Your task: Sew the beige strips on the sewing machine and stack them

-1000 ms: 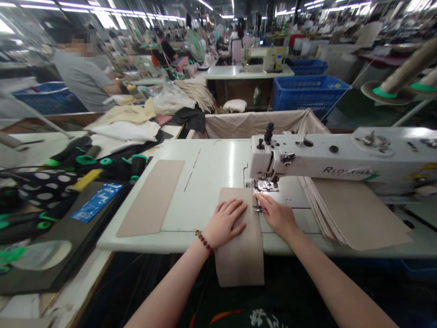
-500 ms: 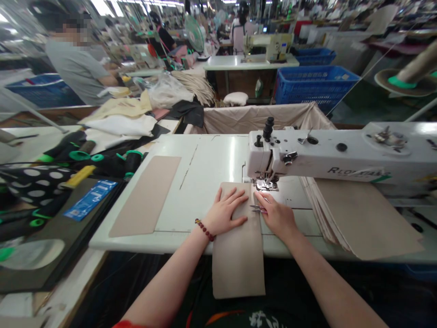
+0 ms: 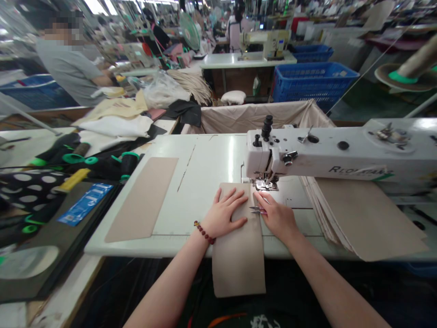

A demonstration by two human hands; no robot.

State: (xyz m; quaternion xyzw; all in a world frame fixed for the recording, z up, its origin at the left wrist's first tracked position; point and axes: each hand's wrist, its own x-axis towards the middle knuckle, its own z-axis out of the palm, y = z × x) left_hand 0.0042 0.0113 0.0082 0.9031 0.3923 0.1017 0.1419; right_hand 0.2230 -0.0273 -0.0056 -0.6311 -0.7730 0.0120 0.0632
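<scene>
The head camera looks forward and down — near the beige panel (image 3: 239, 257)

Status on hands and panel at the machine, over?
Left hand flat on beige panel. Right hand holding snips at panel's right edge. Presser foot close ahead.

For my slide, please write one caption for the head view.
Left hand flat on a long beige panel, right hand holding small metal-bladed snips beside a white sewing machine.
</scene>
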